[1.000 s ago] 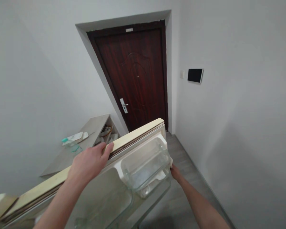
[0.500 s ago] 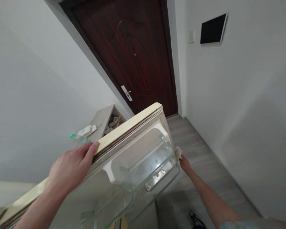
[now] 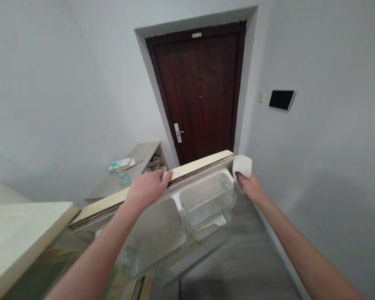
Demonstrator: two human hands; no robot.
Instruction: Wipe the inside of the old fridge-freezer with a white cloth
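Note:
An opened refrigerator door (image 3: 203,164) with a cream top edge reaches across the middle, its clear shelf bins (image 3: 209,200) facing me. My left hand (image 3: 148,187) grips the top edge of this door, thumb and fingers closed over it. At the door's far upper corner, my right hand (image 3: 251,187) holds a white cloth (image 3: 243,166) against or close to the side edge. The cloth hides part of my right fingers.
The cream refrigerator top (image 3: 25,225) is at lower left. Beyond the door stands a low cabinet (image 3: 143,156) with a clear bottle (image 3: 123,177) and papers on it. A dark red entrance door (image 3: 203,96) is ahead; a black wall panel (image 3: 281,100) hangs right.
My view has tilted up. My right hand has risen along the door's side edge to the upper corner with the cloth. My left hand still grips the top edge.

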